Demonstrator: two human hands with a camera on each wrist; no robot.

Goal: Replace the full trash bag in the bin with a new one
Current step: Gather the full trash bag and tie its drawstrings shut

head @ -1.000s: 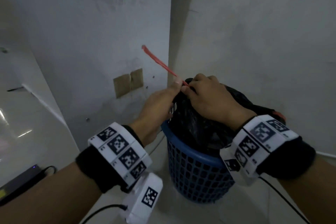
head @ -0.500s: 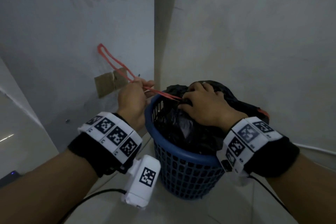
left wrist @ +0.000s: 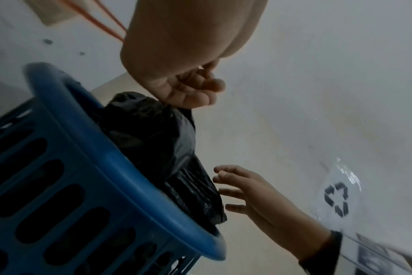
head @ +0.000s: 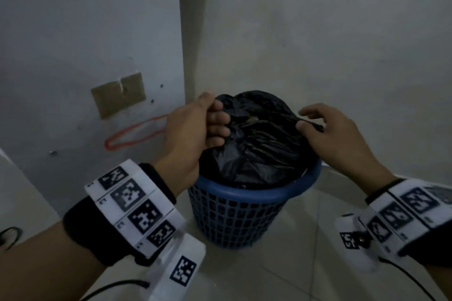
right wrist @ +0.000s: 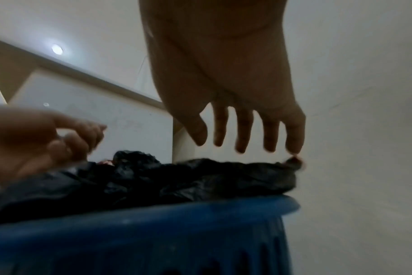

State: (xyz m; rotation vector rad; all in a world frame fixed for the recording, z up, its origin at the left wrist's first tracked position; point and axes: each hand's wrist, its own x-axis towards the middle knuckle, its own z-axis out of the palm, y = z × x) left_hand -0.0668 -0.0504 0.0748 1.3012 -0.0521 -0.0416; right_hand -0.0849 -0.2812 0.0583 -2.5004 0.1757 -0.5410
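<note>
A: Where does the full black trash bag (head: pixel 259 139) sit?

B: It sits in a blue perforated plastic bin (head: pixel 244 205) on a tiled floor (head: pixel 281 273), in the corner where two pale walls meet. The bag bulges above the bin's rim.

A: What is the left hand (head: pixel 193 129) doing?

B: It is at the bag's left upper edge, fingers curled against the black plastic with the thumb on top, gripping a fold. A red loop of drawstring (head: pixel 132 135) trails out to the left from behind that hand, blurred against the wall.

A: And the right hand (head: pixel 327 132)?

B: It is at the bag's right side. From the head view, the thumb and a finger pinch a small tuft of plastic; the right wrist view shows the other fingers (right wrist: pixel 244 130) straight and spread above the bag.

A: Anything else in the frame?

B: A brown cardboard patch (head: pixel 119 94) is stuck to the left wall. Both wrists wear bands with black-and-white markers.
</note>
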